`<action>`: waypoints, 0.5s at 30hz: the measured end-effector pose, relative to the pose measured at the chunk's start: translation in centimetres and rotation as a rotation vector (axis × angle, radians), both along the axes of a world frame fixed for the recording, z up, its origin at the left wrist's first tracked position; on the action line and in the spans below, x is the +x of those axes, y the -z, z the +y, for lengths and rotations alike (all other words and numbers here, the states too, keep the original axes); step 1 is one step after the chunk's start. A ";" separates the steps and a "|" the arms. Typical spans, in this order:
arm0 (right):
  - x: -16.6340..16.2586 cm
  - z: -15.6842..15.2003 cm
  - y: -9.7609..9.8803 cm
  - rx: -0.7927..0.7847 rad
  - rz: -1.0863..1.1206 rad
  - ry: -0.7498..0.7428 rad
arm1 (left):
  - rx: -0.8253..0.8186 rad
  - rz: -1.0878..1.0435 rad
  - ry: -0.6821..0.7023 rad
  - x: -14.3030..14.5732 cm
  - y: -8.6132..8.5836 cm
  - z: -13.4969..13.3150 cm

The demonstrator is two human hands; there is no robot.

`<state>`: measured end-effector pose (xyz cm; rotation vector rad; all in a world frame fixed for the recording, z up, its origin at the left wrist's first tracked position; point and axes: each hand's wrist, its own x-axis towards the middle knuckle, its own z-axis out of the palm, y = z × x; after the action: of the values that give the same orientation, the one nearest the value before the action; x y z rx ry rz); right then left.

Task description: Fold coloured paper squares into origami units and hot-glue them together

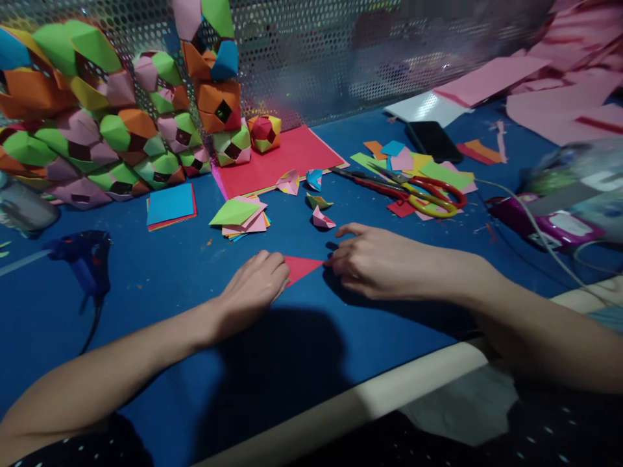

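Note:
A red sheet of paper (pixel 300 268), folded to a sharp point on its right, lies on the blue table. My left hand (pixel 260 279) presses on its left part with the fingers together, hiding that part. At the pointed corner, my right hand (pixel 372 259) pinches the paper, its index finger raised and bent. Small folded paper pieces sit just beyond: a pink one (pixel 322 218), an olive one (pixel 318 201), a blue one (pixel 314 179) and a pink-and-yellow one (pixel 289 182).
Folded-paper balls (pixel 117 136) are stacked at the back left. Paper stacks (pixel 170 205) and a blue glue gun (pixel 90 256) lie left. Scissors (pixel 413 192) rest on paper scraps, near a dark phone (pixel 433 141). A cable (pixel 530 214) crosses the right side.

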<state>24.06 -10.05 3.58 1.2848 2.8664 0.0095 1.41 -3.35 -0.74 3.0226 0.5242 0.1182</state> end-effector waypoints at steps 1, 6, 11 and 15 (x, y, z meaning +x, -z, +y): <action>0.1 0.1 -0.1 -0.001 -0.031 0.008 | 0.010 0.001 0.002 0.0 0.0 0.0; -0.8 0.3 0.3 0.134 0.098 0.061 | 0.113 0.026 0.013 -0.1 0.3 -0.4; -2.8 0.0 2.4 0.112 0.121 0.029 | 0.204 0.053 0.048 -0.2 0.2 -0.7; -3.2 -0.3 2.8 0.105 0.028 0.071 | 0.235 0.001 0.031 -0.2 0.3 -0.9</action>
<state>20.90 -10.31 0.73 1.4153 2.8765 0.1445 1.23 -4.23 -1.05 3.2573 0.4952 0.1887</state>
